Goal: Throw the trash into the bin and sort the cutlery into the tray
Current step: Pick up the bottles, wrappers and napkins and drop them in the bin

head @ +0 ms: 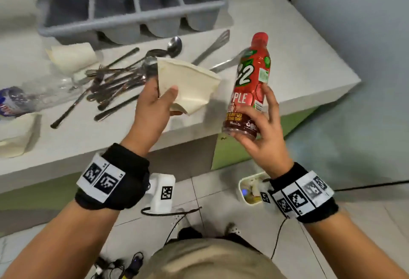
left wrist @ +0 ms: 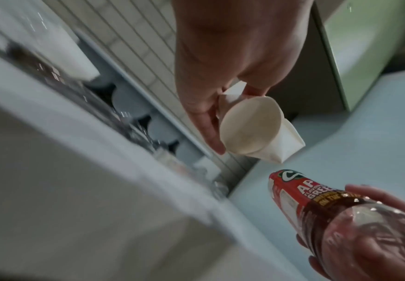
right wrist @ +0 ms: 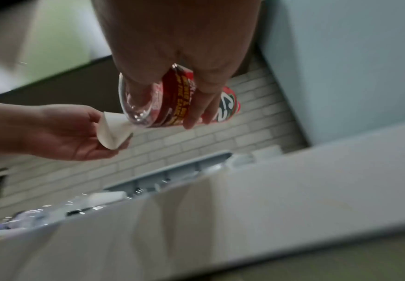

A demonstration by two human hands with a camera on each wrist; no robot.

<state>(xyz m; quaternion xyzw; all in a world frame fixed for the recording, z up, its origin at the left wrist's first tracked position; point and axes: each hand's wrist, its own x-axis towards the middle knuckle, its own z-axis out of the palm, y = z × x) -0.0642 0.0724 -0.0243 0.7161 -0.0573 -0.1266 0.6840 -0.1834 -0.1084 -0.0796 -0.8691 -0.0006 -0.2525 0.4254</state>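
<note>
Trash fills both hands: the left hand (head: 152, 104) pinches a flattened cream paper cup (head: 188, 86), the right hand (head: 261, 137) clasps a red-labelled plastic bottle (head: 250, 86) low down. Either could miss the small white bin (head: 242, 188) below.

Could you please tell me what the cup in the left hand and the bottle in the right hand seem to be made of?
Crushed cup: likely matte off-white paper, holding sharp creases. Bottle: probably clear glossy plastic; see-through base, printed red label, red cap.

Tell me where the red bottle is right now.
In the head view the red bottle is held upright in the right hand, off the counter's front edge, right of the paper cup.
</note>
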